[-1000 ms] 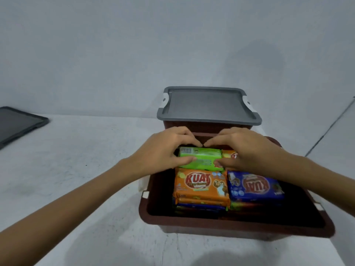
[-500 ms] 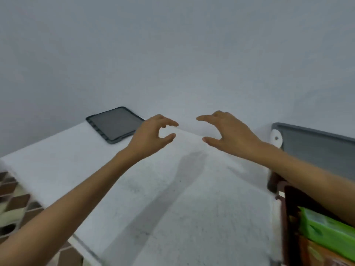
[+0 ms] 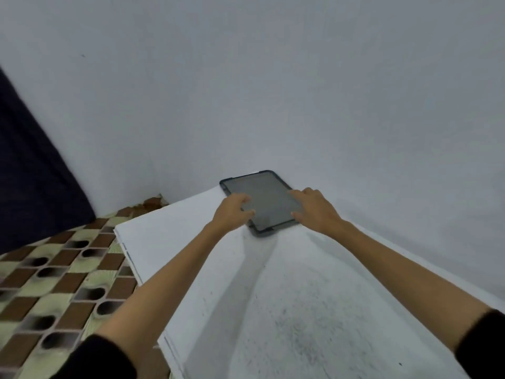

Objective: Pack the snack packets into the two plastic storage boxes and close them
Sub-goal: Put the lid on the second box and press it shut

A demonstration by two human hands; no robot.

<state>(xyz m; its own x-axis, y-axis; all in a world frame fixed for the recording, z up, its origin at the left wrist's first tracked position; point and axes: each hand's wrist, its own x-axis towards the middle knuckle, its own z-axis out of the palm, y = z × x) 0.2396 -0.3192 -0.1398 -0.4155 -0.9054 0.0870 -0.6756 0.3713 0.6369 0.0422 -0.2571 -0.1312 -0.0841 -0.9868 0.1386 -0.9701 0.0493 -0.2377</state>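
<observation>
Both hands reach forward across the white desk [image 3: 300, 296] to a grey panel [image 3: 269, 203] that lies flat near the desk's far left corner, close to the wall [image 3: 273, 91]. The panel is thin, with rounded corners and a darker rim, and looks like a box lid, though blur keeps me from being sure.

The left hand [image 3: 232, 212] is at the panel's near left edge. Its grip is loose: the fingers are bent, their tips over the grey surface, and they do not close round anything. The right hand [image 3: 314, 212] is at the panel's right edge, its grip wide, with thumb and forefinger spread apart and holding nothing. Whether either hand touches the panel is too blurred to tell.

The storage boxes and snack packets are out of this view.

Black sleeves [image 3: 101, 359] cover both upper arms. Left of the desk is a floor [image 3: 54, 283] of brown and pale green tiles, and a dark cloth [image 3: 32, 173] hangs at the far left.
</observation>
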